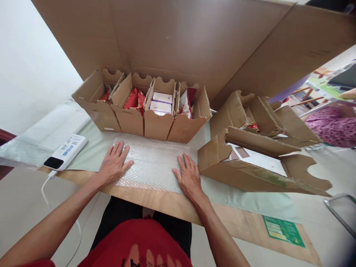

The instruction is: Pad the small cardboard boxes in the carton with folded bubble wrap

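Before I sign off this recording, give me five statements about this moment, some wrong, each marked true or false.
1. The left hand and right hand both touch the bubble wrap. True.
2. The white device lies to the right of the bubble wrap. False: it lies to the left.
3. Counting from the left, the third box holds white-and-purple packs. True.
4. The left hand grasps a red packet. False: it lies flat with fingers spread.
5. The person's shirt is blue. False: it is red.
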The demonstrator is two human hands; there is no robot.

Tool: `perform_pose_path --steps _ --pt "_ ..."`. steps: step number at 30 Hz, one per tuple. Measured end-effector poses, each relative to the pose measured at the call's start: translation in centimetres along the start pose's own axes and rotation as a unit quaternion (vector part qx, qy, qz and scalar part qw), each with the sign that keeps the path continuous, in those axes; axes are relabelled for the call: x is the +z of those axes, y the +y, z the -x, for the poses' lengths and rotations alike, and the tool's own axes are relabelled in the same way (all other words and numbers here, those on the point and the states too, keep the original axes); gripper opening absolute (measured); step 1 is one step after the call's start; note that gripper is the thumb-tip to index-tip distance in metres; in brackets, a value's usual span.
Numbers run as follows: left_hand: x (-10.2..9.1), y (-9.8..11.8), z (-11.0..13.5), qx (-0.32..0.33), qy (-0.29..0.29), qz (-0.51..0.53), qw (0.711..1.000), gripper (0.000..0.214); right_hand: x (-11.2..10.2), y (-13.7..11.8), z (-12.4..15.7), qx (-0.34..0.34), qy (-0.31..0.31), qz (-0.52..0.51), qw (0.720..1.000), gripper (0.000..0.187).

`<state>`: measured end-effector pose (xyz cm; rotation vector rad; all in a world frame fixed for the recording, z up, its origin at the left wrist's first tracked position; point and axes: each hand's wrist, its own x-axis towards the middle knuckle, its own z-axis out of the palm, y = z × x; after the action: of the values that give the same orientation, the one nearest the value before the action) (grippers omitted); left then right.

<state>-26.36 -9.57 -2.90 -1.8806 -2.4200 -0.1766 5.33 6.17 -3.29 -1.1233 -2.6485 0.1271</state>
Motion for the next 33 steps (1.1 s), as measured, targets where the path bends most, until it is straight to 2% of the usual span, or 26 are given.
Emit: perform_pose_path --steps 3,6,8,10,14,18,23,26,30,33 --pt "-0.2 -0.1 0.2 -0.035 0.013 -0.006 0.999 0.067 0.1 0.4 1.5 0.002 0.019 0.002 1.000 0.051" --pt "-0.7 1.1 0.2 -0.035 0.023 0.005 0.999 0.061 0.1 0.2 2.2 0.000 0.033 0.004 0.999 0.050" --pt "-1.5 2.3 0.4 -0.002 0.017 0.024 1.000 0.056 -0.4 -0.1 2.6 0.001 0.031 0.005 1.000 0.049" --pt "-2.3 3.4 1.1 0.057 -0.002 0.052 0.997 0.055 -1.4 -0.6 3.5 -0.006 0.020 -0.002 1.000 0.049" --pt "-3.2 4.4 3.2 0.163 -0.058 0.096 0.980 0.054 -3.5 -1.2 6.0 -0.076 -0.018 -0.044 0.996 0.043" --pt "-3.0 4.2 4.6 0.165 -0.076 0.109 0.977 0.062 -4.0 -1.2 7.1 -0.122 -0.029 -0.037 0.991 0.033" --pt "-3.6 4.6 4.1 0.154 -0.097 0.094 0.979 0.072 -3.7 -1.2 5.7 -0.135 0.025 -0.037 0.990 0.028" --pt "-4.6 4.1 3.9 0.156 -0.096 0.082 0.980 0.069 -4.5 -1.3 4.8 -0.132 0.040 -0.098 0.986 0.027" --pt "-6.2 2.0 4.4 0.161 -0.065 0.074 0.982 0.036 -7.3 -1.2 4.6 -0.106 0.036 -0.199 0.974 0.025" --pt "-7.9 0.7 4.7 0.146 -0.038 0.103 0.983 0.034 -9.8 -0.7 5.6 -0.084 -0.004 -0.243 0.966 0.017"
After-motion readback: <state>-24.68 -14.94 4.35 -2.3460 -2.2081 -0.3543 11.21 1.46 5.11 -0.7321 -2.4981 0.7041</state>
